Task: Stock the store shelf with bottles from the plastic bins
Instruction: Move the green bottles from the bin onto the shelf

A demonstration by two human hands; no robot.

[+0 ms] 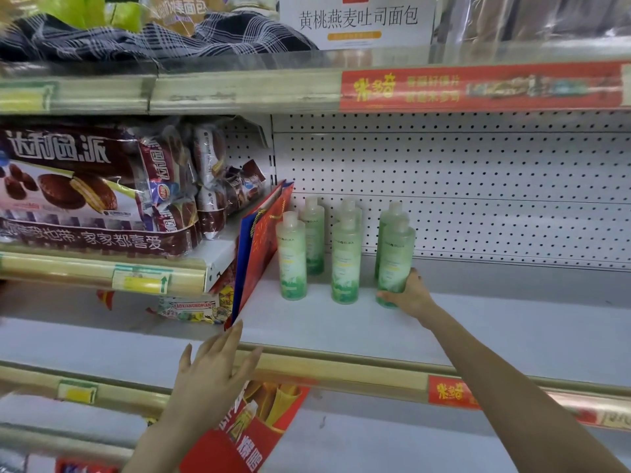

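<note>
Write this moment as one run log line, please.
right hand: grips green bottle on shelf | left hand: open, by shelf edge | five other bottles upright

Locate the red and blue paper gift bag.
Head view, left of centre: the gift bag stands between brown snack packs and green plastic bottles.

a shop aisle, pegboard-backed shelf, price-tag rails, packaged cakes, red promo strip, rows of green bottles

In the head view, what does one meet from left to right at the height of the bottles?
Chocolate pie packs, gift bag, first front bottle, second front bottle, third front bottle, held by right hand. Rear bottles overlap; omitted.
</note>
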